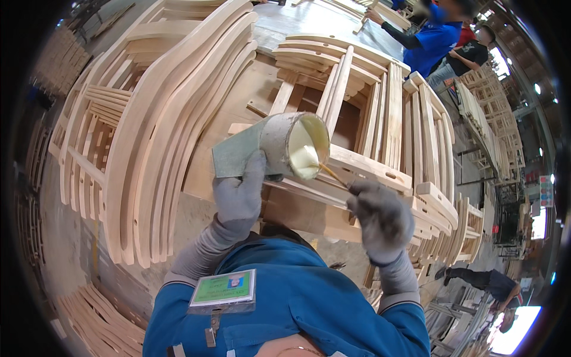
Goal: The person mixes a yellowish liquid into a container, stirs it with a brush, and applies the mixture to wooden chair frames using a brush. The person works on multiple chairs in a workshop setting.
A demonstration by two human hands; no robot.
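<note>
My left hand (239, 189), in a grey glove, is closed round a pale cup (277, 143) tilted with its mouth to the right. Creamy white liquid (304, 157), which looks like glue, lies inside it. A flat, pale green-grey piece (233, 153) juts out to the left from the cup and my fingers; its kind I cannot make out. Between the gloved fingers of my right hand (380, 221) is a thin yellowish-brown stick (333, 174), its far end at the cup's rim. That hand is slightly blurred. Stacked wooden frames (369, 163) lie just beyond both hands.
Tall stacks of curved wooden chair parts (172, 119) stand at my left. More frames (437, 125) lean at the right. Beyond is a shiny metal table (285, 21), where a person in a blue shirt (437, 44) handles wood. Another person (493, 285) stands far right.
</note>
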